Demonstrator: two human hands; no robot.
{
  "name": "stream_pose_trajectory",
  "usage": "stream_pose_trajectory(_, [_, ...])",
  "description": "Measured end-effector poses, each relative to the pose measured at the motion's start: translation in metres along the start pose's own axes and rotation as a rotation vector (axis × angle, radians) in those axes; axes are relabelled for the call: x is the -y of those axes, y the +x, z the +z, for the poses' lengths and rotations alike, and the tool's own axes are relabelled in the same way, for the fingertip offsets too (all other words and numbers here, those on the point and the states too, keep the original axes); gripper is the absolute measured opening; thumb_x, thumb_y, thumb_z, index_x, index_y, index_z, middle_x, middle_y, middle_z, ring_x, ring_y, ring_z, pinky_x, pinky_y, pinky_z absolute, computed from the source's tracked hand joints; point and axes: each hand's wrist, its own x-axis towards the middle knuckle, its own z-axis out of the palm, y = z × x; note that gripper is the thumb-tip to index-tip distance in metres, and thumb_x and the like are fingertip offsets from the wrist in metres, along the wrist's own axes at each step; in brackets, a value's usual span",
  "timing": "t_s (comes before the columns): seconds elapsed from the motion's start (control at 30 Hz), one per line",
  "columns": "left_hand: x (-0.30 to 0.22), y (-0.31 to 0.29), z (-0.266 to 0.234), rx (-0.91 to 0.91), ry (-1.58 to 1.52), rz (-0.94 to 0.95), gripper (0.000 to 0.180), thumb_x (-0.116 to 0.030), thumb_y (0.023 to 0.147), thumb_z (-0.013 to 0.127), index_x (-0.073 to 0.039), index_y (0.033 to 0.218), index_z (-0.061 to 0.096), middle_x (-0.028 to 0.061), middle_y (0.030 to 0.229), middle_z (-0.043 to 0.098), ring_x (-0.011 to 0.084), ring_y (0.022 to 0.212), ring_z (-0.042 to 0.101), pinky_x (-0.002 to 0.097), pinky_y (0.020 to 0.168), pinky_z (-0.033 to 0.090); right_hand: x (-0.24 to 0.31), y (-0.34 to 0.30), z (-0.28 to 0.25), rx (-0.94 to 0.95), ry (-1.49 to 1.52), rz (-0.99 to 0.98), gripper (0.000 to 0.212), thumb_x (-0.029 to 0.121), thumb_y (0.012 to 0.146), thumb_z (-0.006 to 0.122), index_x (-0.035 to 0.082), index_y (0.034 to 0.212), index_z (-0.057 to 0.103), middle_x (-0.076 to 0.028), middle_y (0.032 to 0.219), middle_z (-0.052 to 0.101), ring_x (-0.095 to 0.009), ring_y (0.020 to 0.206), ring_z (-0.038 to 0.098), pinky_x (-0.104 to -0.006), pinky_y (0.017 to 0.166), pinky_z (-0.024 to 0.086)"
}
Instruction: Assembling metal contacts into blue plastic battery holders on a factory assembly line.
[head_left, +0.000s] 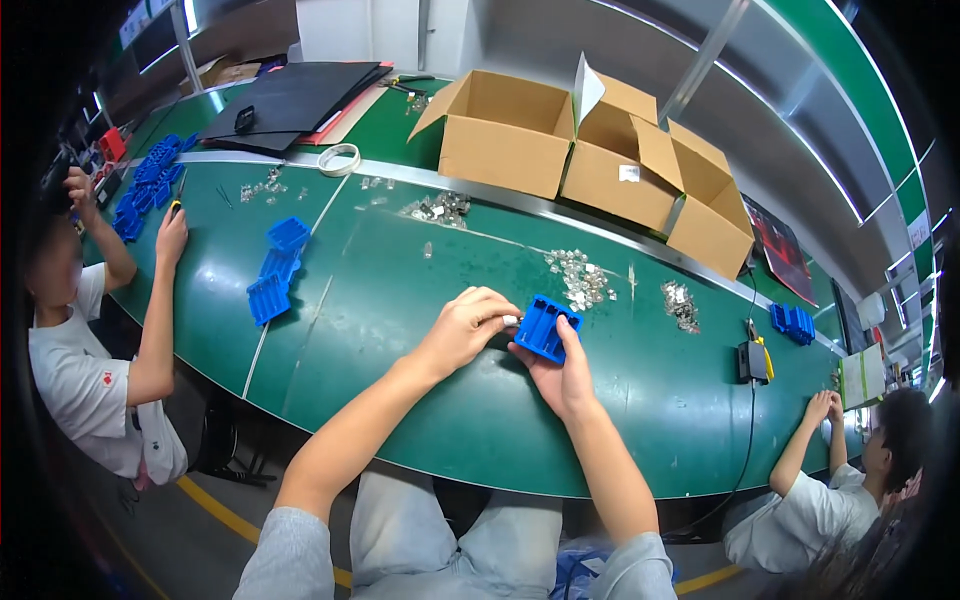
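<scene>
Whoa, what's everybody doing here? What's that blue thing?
A person is at a green table, holding a blue tray with slots in the right hand. The left hand pinches a small pale part close to the tray's left side. Little shiny parts lie in piles farther back, and open boxes stand beyond. Two other people are at the table, one on each side; the left one grips a yellow-handled tool.

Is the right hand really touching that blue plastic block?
Touching. The head view shows the right hand holding the blue plastic block, with its thumb lying over the block's right side.
</scene>
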Motion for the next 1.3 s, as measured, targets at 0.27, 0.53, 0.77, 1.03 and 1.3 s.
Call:
stream_pose_trajectory(0.27, [-0.006,0.003,0.002,0.108,-0.500,-0.486,0.020,-0.008,0.089,0.059,0.001,0.106,0.064,0.0039,0.095,0.064,0.0092,0.078,0.057,0.0235,0.071,0.048,0.004,-0.003,-0.001,-0.075,-0.148,-0.138,0.045,0.034,0.094,0.054,-0.001,0.122,0.047,-0.015,0.116,0.058,-0.025,0.104,0.060,-0.0416,0.088,0.051])
stream_pose_trajectory(0.53, [0.005,-0.001,-0.004,0.253,-0.840,-0.809,0.020,-0.015,0.091,0.060,0.001,0.102,0.061,0.0035,0.087,0.062,0.0097,0.074,0.056,0.0243,0.066,0.049,0.009,-0.006,0.003,-0.008,-0.340,-0.168,0.049,0.035,0.095,0.053,-0.002,0.127,0.045,-0.016,0.121,0.057,-0.024,0.103,0.060,-0.0376,0.083,0.053])
stream_pose_trajectory(0.77, [-0.006,0.005,-0.005,-0.079,-0.224,-0.326,0.012,-0.011,0.090,0.060,-0.001,0.096,0.062,0.0057,0.088,0.060,0.0156,0.077,0.057,0.0276,0.068,0.046,0.008,-0.010,0.009,-0.020,-0.281,-0.021,0.052,0.038,0.096,0.049,-0.003,0.128,0.043,-0.019,0.122,0.056,-0.029,0.107,0.060,-0.0421,0.086,0.052])
stream_pose_trajectory(1.03, [-0.018,0.000,0.007,-0.097,0.004,-0.005,0.008,-0.002,0.084,0.062,-0.001,0.092,0.063,0.0095,0.092,0.061,0.0234,0.087,0.058,0.0318,0.068,0.048,-0.004,-0.013,0.010,-0.041,-0.216,0.062,0.044,0.037,0.098,0.045,-0.001,0.118,0.049,-0.013,0.108,0.061,-0.022,0.097,0.063,-0.0424,0.089,0.051])
stream_pose_trajectory(1.3, [-0.020,-0.001,0.007,-0.068,0.102,0.033,0.008,-0.002,0.084,0.061,-0.002,0.092,0.062,0.0098,0.095,0.060,0.0235,0.088,0.058,0.0330,0.069,0.048,-0.009,-0.013,0.005,-0.035,-0.223,0.058,0.044,0.037,0.098,0.047,0.000,0.121,0.047,-0.012,0.113,0.058,-0.020,0.103,0.060,-0.0426,0.091,0.050])
